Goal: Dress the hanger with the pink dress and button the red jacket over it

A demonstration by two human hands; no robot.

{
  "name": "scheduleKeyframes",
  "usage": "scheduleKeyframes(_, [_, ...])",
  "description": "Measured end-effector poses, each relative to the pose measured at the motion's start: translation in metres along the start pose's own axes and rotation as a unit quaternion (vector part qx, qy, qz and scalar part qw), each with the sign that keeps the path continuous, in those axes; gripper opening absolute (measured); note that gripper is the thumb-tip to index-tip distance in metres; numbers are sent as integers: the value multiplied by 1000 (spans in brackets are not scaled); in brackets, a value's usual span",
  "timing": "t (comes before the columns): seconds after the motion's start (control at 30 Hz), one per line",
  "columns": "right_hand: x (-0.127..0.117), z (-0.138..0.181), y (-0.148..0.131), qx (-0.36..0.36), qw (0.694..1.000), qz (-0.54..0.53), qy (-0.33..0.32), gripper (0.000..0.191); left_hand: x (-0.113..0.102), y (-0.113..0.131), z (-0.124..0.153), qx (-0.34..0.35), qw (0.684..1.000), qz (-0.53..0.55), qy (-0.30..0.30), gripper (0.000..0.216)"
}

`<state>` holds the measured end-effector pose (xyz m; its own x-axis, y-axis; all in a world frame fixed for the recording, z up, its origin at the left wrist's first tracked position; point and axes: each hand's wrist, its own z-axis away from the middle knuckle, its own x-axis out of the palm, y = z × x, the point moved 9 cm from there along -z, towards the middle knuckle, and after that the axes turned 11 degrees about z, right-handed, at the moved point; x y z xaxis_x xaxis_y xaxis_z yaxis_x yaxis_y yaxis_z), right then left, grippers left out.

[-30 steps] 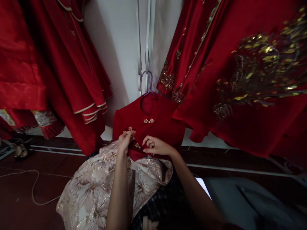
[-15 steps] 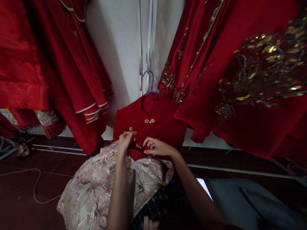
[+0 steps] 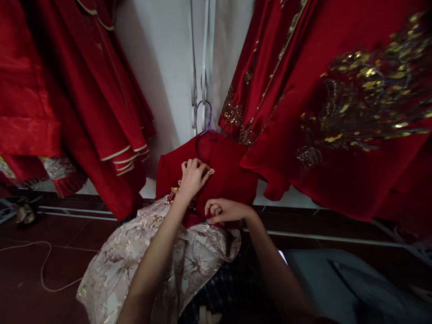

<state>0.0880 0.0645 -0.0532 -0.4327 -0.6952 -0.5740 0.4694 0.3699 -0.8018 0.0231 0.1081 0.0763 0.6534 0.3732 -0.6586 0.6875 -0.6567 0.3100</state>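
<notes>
A red jacket (image 3: 232,166) hangs in front of me on a purple hanger (image 3: 209,119). My left hand (image 3: 193,178) is up at its chest, with thumb and fingertips closed at a small pearl button (image 3: 211,171) below the neckline. Under that wrist, gold and pearl trim (image 3: 174,190) shows on the jacket. My right hand (image 3: 227,210) is lower, by the front edge, its fingers curled inward; whatever they may hold is hidden. Pale floral brocade fabric (image 3: 124,261) with a metallic sheen spreads over my lap, below the jacket's hem.
Red garments (image 3: 111,103) with cream piping hang at the left. A red gown (image 3: 317,180) with gold sequins hangs at the right. White metal bars (image 3: 204,54) stand against the wall. Shoes (image 3: 25,213) and a cable (image 3: 45,265) lie on the floor at left.
My left hand has moved up and to the right, from the lower trim to the pearl button near the neckline. My right hand has stayed nearly in place. The view has shifted slightly.
</notes>
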Motion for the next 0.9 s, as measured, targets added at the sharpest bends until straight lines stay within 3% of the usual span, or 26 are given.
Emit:
scheduleKeyframes(0.27, [-1,4,-2,4,1000,3,-14,33,4,0,-1,65,995,-60,-43,21])
scheduleKeyframes(0.5, [3,3,2,21,1000,-3,-12,35,3,6,-2,111,991,7,-69,16])
scheduleKeyframes(0.57, [1,3,3,37,999,-11,14,40,3,7,-2,120,990,40,-69,15])
scheduleKeyframes(0.63, [-12,3,-2,33,995,-3,89,41,1,6,-2,122,988,66,-62,15])
scheduleKeyframes(0.7, [-40,7,-15,2,975,7,222,34,-1,4,-2,114,989,81,-57,16])
scheduleKeyframes(0.8, [-87,19,-38,-49,898,-23,436,31,-2,3,-2,94,989,93,-72,18])
scheduleKeyframes(0.9, [-115,14,-57,-94,845,-62,523,42,-6,4,-2,82,990,91,-69,20])
